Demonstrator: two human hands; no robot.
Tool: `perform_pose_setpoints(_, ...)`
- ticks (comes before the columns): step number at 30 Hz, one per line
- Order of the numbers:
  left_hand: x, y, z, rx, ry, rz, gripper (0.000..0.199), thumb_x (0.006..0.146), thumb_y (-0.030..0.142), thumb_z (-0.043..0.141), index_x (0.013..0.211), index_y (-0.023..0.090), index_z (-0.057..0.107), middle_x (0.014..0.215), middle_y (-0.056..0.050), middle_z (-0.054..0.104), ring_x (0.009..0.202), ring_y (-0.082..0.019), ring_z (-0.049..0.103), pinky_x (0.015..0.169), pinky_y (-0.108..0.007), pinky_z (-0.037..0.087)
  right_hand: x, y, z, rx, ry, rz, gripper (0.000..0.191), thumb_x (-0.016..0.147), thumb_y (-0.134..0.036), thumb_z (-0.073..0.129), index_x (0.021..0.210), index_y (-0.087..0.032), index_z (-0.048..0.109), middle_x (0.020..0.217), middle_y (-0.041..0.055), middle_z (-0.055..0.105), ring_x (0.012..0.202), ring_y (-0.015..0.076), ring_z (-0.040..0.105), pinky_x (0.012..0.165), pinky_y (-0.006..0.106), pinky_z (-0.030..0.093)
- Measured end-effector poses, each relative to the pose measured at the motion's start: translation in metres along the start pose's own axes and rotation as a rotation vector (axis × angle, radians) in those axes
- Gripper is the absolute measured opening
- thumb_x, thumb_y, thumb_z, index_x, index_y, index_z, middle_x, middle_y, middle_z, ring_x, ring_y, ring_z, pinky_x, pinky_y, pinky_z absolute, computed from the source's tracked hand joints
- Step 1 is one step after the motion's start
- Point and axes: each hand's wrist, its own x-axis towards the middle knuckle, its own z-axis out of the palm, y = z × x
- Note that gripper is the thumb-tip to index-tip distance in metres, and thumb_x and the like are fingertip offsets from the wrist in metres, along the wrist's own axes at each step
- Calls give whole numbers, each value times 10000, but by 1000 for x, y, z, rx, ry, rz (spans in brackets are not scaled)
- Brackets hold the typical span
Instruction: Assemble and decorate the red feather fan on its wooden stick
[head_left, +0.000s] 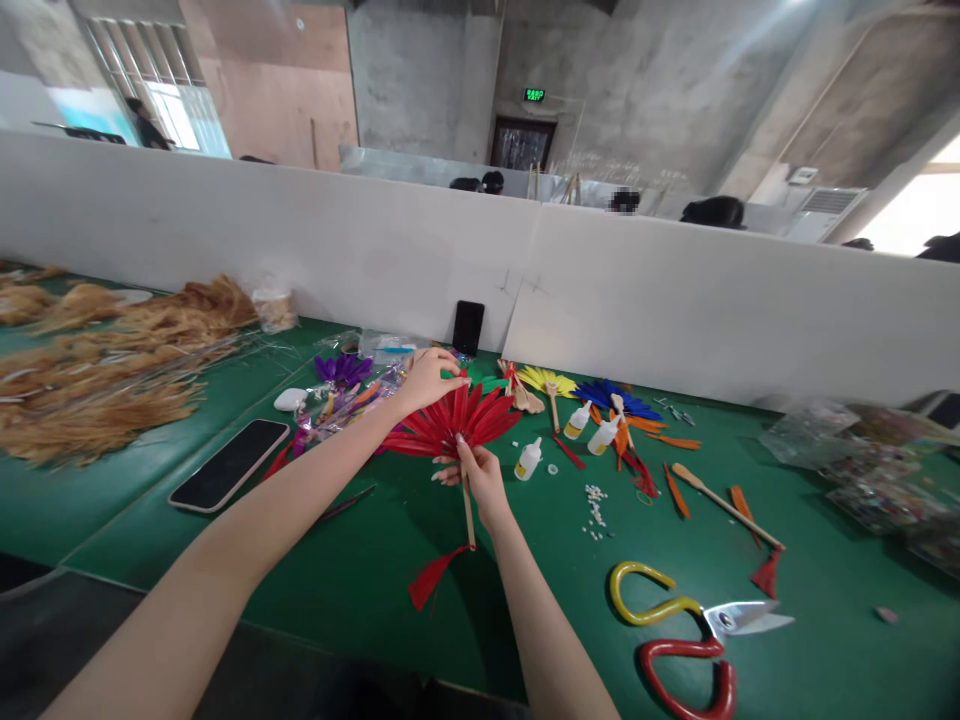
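Observation:
A red feather fan (487, 415) with a thin wooden handle and a red tassel (435, 582) is held up over the table in front of me. My right hand (480, 480) grips it where the feathers meet the handle, thumb on the near side. At the fan's upper edge, my left hand (431, 378) has its fingers closed on a red feather tip. Just right of the fan stand small white glue bottles (529, 460), with tiny white beads (596, 505) scattered nearby. Behind lie a yellow feather fan (546, 381) and a blue feather fan (619, 397).
Large scissors (679, 610) lie at the front right, near a wooden stick with a tassel (731, 508) and loose orange feathers (676, 492). A phone (229, 467) lies left, another phone (469, 327) leans on the white partition (375, 250). Brown fibre bundles (112, 360) cover the far left.

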Motion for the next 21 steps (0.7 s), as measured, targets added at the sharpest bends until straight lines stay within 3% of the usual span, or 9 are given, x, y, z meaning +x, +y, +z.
perform_pose_setpoints(11, 2, 0, 1, 7, 0, 13, 207, 763, 420, 636, 717, 235, 718, 1034, -23, 641, 1032, -251, 509, 871, -395, 335, -3, -6, 2, -3, 1, -1, 452, 615, -563, 676, 667, -135, 536, 597, 81, 700, 402, 149, 628, 363, 194, 462)
perform_pose_setpoints(15, 5, -4, -7, 29, 91, -38, 295, 867, 415, 484, 840, 237, 718, 1061, -47, 624, 1081, -259, 469, 912, -412, 312, -4, -7, 1, 5, 2, -13, 428, 649, -540, 665, 682, -131, 545, 623, 86, 705, 420, 145, 635, 378, 192, 471)
perform_pose_setpoints(18, 3, -9, -14, 48, 178, -83, 275, 861, 411, 494, 873, 242, 711, 1080, -51, 611, 1115, -262, 441, 953, -420, 284, -2, -5, 0, 8, 6, -19, 422, 661, -537, 659, 678, -132, 544, 636, 92, 707, 431, 147, 641, 386, 194, 478)
perform_pose_setpoints(21, -3, -17, -21, 30, 111, -49, 244, 815, 435, 556, 798, 254, 717, 1043, -35, 632, 1089, -252, 472, 965, -415, 287, 1, 0, -2, 9, 34, -22, 442, 652, -557, 657, 694, -129, 553, 625, 92, 703, 427, 157, 640, 370, 202, 475)
